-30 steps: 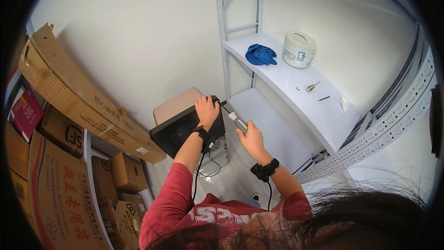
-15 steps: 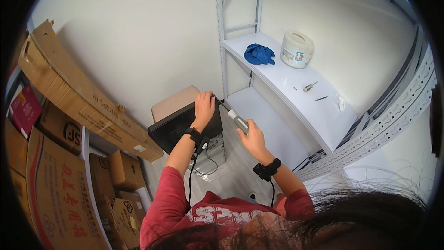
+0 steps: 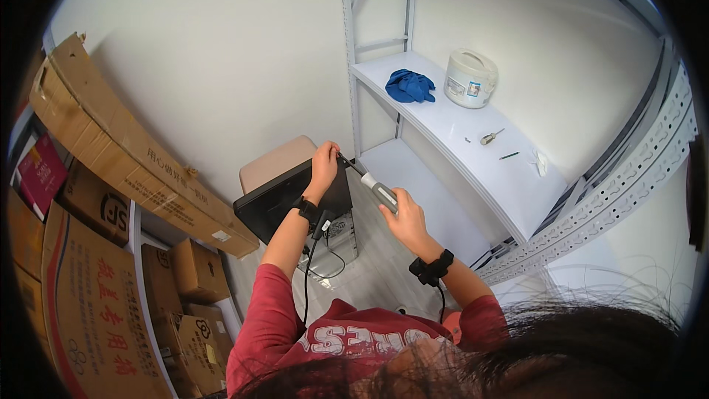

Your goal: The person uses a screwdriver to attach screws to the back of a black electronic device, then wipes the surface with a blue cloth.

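Note:
In my right hand (image 3: 405, 218) is a screwdriver (image 3: 382, 193) with a grey handle and a white collar. Its dark shaft slants up and left to the right-hand corner of a flat black panel (image 3: 277, 196), close to my left fingertips. My left hand (image 3: 324, 168) lies over that corner, fingers drawn together; whether they pinch the shaft tip, a small part or just the panel's edge is hidden. The panel tilts above a pale boxy base (image 3: 343, 245) with a cable beside it. Both wrists wear black straps with small devices and cords.
On the right, a white shelf (image 3: 443, 129) bears a blue cloth (image 3: 410, 86), a white rice cooker (image 3: 470, 79), another screwdriver (image 3: 491, 137), a thin green tool (image 3: 509, 156) and crumpled white tissue (image 3: 541, 164). Cardboard boxes (image 3: 103, 303) fill the left shelving. Behind the panel is a beige rounded thing (image 3: 277, 160).
My left hand has shifted slightly up and right, and its fingers have drawn in at the panel's corner. The screwdriver in my right hand has barely moved.

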Action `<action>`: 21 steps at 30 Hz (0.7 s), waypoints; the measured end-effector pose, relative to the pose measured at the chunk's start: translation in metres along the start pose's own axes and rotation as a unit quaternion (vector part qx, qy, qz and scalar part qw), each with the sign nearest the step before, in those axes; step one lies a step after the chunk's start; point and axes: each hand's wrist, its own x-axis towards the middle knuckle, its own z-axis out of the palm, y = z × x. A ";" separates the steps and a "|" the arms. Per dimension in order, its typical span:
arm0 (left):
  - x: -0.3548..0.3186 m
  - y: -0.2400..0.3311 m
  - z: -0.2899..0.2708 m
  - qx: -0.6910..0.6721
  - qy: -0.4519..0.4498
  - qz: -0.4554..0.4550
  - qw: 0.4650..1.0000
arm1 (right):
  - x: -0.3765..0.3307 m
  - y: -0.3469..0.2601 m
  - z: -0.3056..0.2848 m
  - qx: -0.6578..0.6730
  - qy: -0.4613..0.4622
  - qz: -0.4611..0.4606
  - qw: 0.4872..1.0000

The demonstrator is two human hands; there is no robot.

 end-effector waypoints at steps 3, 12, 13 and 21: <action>0.000 -0.002 0.003 -0.020 -0.009 -0.019 1.000 | 0.000 0.002 -0.001 0.000 -0.002 0.000 1.000; -0.004 0.000 0.007 -0.047 -0.040 -0.055 0.997 | 0.000 0.005 -0.001 -0.007 0.008 -0.012 1.000; -0.005 0.000 0.007 -0.050 -0.037 -0.054 0.997 | 0.000 0.005 -0.001 -0.005 0.008 -0.011 1.000; -0.006 0.005 0.010 -0.072 -0.031 -0.078 0.994 | -0.006 0.007 -0.004 -0.002 0.006 -0.014 1.000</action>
